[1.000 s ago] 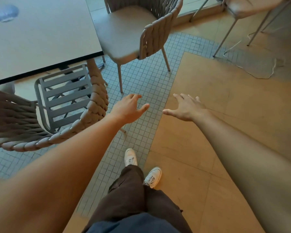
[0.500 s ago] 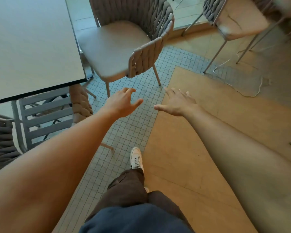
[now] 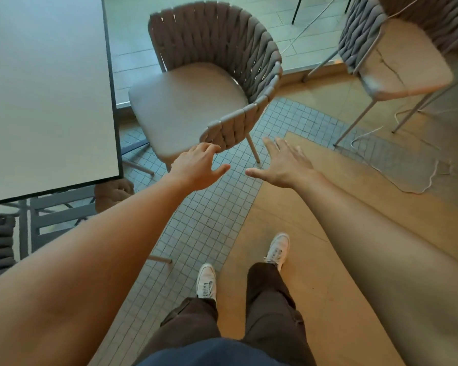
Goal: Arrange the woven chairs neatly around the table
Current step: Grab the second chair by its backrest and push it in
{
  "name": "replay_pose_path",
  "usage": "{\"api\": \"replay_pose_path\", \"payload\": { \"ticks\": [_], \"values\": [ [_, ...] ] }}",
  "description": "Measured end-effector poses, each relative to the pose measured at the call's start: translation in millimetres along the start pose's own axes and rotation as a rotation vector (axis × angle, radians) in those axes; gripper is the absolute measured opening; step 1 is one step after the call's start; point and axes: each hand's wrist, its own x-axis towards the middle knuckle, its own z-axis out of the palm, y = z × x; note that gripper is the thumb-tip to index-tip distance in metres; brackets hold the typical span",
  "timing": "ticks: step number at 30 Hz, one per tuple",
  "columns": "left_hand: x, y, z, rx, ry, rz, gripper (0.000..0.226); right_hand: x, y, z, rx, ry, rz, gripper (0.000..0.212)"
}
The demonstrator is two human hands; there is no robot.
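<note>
While you reach forward in the head view, your left hand (image 3: 198, 167) is spread with loose fingers, just at the near end of the woven arm of the chair (image 3: 196, 101), maybe brushing it; I cannot tell if it touches. Your right hand (image 3: 283, 165) is also spread flat and holds nothing, in the air to the right of the near chair leg. The chair stands at the right side of the table (image 3: 45, 96), turned a little away from it, with the seat close to the table edge. A second woven chair (image 3: 397, 56) stands far right, well apart from the table. Part of another chair (image 3: 0, 247) shows at the near left, partly under the table.

I think the next step is to take the chair by the arm and back and turn it square to the table. If you push only on the arm, the chair may rotate and knock the table edge, or a thin leg may catch in the joints of the small tiles (image 3: 204, 220) and tip. A white cable (image 3: 407, 178) lies on the floor at the right; a foot or a chair leg could drag it.

No containers appear in this view.
</note>
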Motion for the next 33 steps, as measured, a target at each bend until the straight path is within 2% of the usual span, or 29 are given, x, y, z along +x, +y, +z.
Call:
{"api": "replay_pose_path", "payload": {
  "ticks": [11, 21, 28, 33],
  "values": [
    [115.8, 61.5, 22.6, -0.038, 0.082, -0.191, 0.068, 138.5, 84.4, -38.9, -0.106, -0.042, -0.222, 0.117],
    [177.1, 73.5, 19.2, -0.069, 0.111, -0.289, 0.064, 228.9, 102.4, -69.9, -0.203, -0.071, -0.393, 0.112],
    [237.5, 54.0, 27.8, -0.022, 0.028, -0.262, 0.076, 288.5, 93.2, -68.4, -0.306, -0.066, -0.467, 0.113],
    [282.3, 34.5, 43.8, -0.005, -0.085, -0.232, 0.079, 332.8, 86.9, -58.6, -0.445, -0.128, -0.558, 0.113]
  ]
}}
